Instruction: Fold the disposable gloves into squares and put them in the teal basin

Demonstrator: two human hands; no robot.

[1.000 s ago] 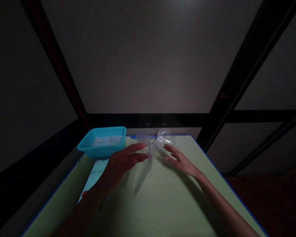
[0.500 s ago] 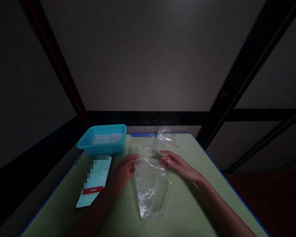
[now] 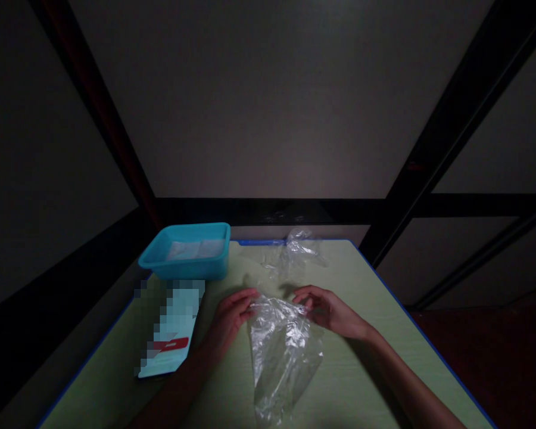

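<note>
A clear plastic bag [image 3: 283, 357] stretches between my hands over the table, its lower end hanging toward the near edge. My left hand [image 3: 234, 313] pinches the bag's upper left corner between thumb and fingers. At the upper right corner, my right hand [image 3: 328, 310] is closed on the film with curled fingertips. Beyond my hands lies more crumpled clear plastic [image 3: 301, 247] near the far edge. To the left of my left hand is a flat, pale packet [image 3: 178, 316] with a red band, partly blurred out by pixel blocks.
A turquoise plastic basket [image 3: 205, 271] stands at the back left and holds white, flat pieces [image 3: 194, 249]. The light green table [image 3: 366, 381] has a blue edge. Behind it rises a grey wall panel [image 3: 259, 119] with dark frame bars.
Both hands have come slightly nearer and to the right, bringing the bag with them. The film is more wrinkled along its top, and its lower end reaches closer to me.
</note>
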